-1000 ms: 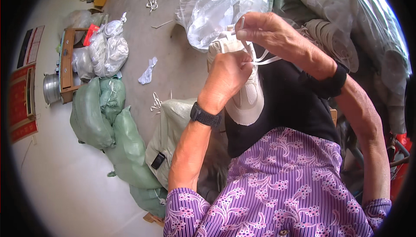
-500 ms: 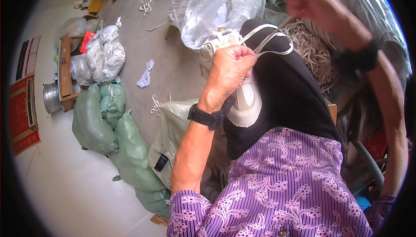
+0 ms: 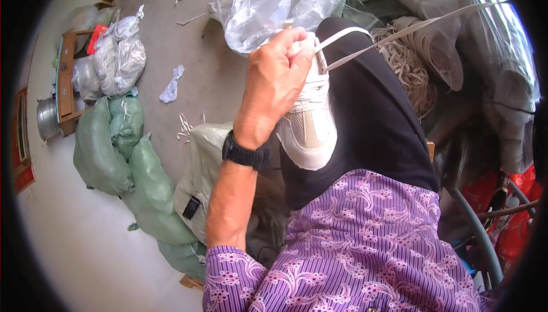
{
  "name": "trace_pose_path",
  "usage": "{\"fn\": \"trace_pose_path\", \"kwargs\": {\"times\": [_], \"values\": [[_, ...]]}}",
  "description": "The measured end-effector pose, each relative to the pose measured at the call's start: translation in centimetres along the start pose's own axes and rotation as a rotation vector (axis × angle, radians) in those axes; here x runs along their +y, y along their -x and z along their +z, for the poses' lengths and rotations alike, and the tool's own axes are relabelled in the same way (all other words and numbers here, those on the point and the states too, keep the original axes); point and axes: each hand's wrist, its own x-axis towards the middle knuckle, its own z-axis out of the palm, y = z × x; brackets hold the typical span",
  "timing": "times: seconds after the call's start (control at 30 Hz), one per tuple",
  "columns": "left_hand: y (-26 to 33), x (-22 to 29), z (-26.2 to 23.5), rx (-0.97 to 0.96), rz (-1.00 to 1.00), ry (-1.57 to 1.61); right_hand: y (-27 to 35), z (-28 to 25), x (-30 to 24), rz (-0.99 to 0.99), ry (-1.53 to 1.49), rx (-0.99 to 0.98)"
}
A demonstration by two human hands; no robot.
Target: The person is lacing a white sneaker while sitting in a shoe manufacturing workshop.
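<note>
A beige-and-white sneaker (image 3: 311, 135) rests on my lap against the black trouser leg, its toe toward me. My left hand (image 3: 275, 78) is closed on the upper part of the sneaker near its tongue, and its fingers partly hide the lacing. From the eyelets a flat pale shoelace (image 3: 412, 30) runs taut to the upper right and leaves the picture at the rim. A second stretch of lace arches over the trouser leg. My right hand is out of the picture.
Beyond the sneaker lies a clear plastic bag (image 3: 279, 7). A heap of loose laces (image 3: 399, 67) sits right of my leg, near plastic-wrapped shoes (image 3: 442, 55). Green sacks (image 3: 154, 192) line the left, with a wooden stand (image 3: 67, 81) and bagged goods behind. Scraps lie on the floor (image 3: 171, 38).
My right hand has swung out of view to the right, drawing the lace out long and straight. My left hand has shifted from the lace onto the sneaker's upper.
</note>
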Motion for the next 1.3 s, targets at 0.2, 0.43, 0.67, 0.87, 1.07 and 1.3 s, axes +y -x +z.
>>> {"fn": "trace_pose_path", "kwargs": {"times": [0.2, 0.43, 0.67, 0.87, 1.07, 1.3], "values": [[-1.0, 0.4, 0.8, -0.069, 0.272, -0.432, -2.4, -9.2, 18.1, -0.167, 0.288, -0.060], [-0.5, -2.0, -0.5, 0.066, 0.060, 0.191, 0.3, 1.1, 17.6, -0.674, 0.395, -0.441], [1.6, -3.4, -2.3, 0.037, -0.069, 0.954, 0.9, 4.0, 18.2, -0.693, 0.564, -0.392], [3.1, -5.1, -3.3, 0.141, -0.036, 1.323, 1.0, 4.9, 17.4, -0.747, 0.611, -0.463], [4.9, -6.8, -7.0, 0.263, 0.169, 1.447, 0.7, 6.1, 16.8, -0.779, 0.566, -0.532], [10.7, -9.7, -15.8, 0.446, 0.378, 1.476, 1.5, 4.9, 16.0, -0.691, 0.688, -0.453]]}}
